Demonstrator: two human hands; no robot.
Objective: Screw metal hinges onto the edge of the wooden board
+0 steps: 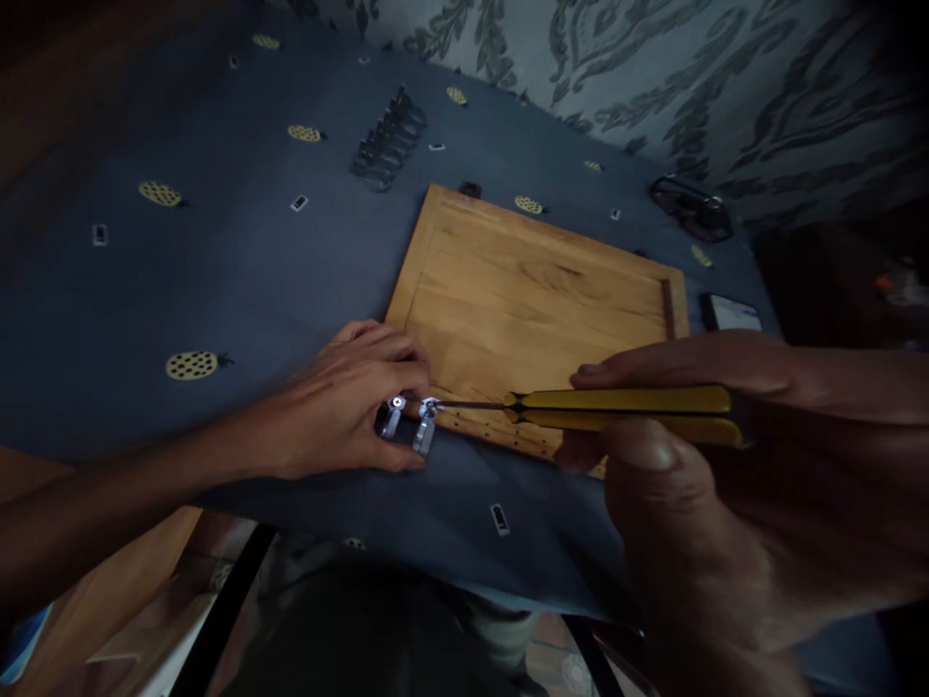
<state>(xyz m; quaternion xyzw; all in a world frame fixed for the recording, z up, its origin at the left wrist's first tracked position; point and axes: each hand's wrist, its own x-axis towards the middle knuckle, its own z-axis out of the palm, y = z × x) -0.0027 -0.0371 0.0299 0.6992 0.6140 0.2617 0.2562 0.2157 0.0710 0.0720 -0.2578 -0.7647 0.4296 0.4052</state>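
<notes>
A yellow-handled screwdriver (624, 410) is gripped in my right hand (697, 494), its thin shaft pointing left. The tip meets a screw head on a small clear bracket (426, 431) at the near left edge of the wooden board (529, 300). A second clear bracket (393, 418) with a cross-head screw sits just left of it. My left hand (348, 407) closes round both brackets, fingers on the board's corner and thumb below at the edge. Several small dark holes run along the board's near edge to the right.
A row of clear bracket-like pieces (388, 140) lies on the blue pineapple-print tablecloth (239, 261) behind the board. Glasses (691, 207) and a phone (733, 313) lie at the right. Patterned wallpaper (653, 77) rises behind the table. A dark chair frame (224, 610) shows below.
</notes>
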